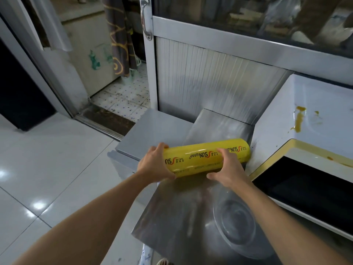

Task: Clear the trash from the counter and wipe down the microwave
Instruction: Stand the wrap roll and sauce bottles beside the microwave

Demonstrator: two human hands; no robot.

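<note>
Centrally, yellow cling-wrap roll [207, 157] lying crosswise on steel counter [172, 213], right end touching stained microwave [298, 119]; left hand [155, 164] cupping left end, right hand [228, 167] gripping mid-roll. Best lifted level, clear of the microwave. Hidden: underside of roll; counter's near edge cut off.

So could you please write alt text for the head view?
Both hands, left and right, grip a yellow cling-film roll over a steel counter. A white microwave on the right has yellow-brown stains on top.
</note>
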